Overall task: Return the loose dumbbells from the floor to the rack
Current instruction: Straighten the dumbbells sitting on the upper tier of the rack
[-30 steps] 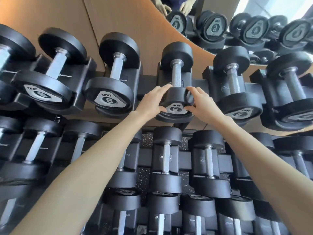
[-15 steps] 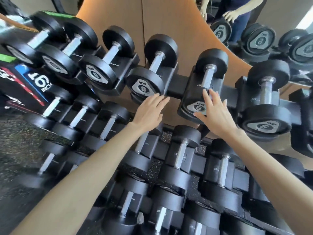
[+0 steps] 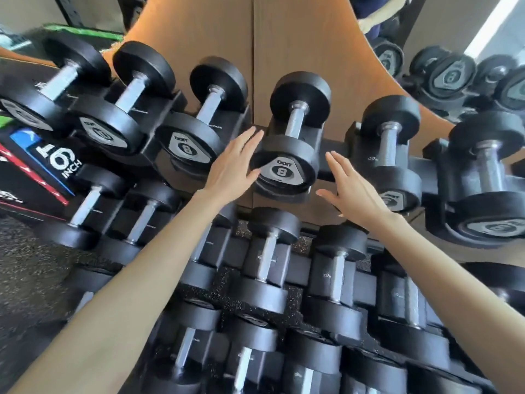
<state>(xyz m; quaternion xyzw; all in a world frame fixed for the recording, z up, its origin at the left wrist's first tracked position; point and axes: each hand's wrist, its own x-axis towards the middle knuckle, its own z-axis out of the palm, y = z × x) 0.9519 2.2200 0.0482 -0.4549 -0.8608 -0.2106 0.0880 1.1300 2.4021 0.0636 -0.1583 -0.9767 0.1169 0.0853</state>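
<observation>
At the centre of the frame a black dumbbell marked 8 lies in its cradle on the top row of the rack, near head toward the camera and far head up by the brown wall panel. The left hand is flat beside the left edge of that near head, its fingers straight and pressed together; the palm looks to be against the rubber, though contact cannot be made out for certain. The right hand is a little apart from the head on its right side, fingers straight and slightly spread, thumb out, holding nothing. Neither hand curls round anything. From the way it lies, this dumbbell seems already seated, with another marked 8 just beside it on the left and more rows filling the lower half of the frame. Such a weight is likely heavy for its size and fully stiff, and the round heads look smooth with nothing to hook a finger on. The safest hold would be the bare metal handle between the heads, with the fingers wrapped right round. Cupping a head with flat palms would only serve for nudging it straight in the cradle. Fingers between head and cradle risk a pinch.
</observation>
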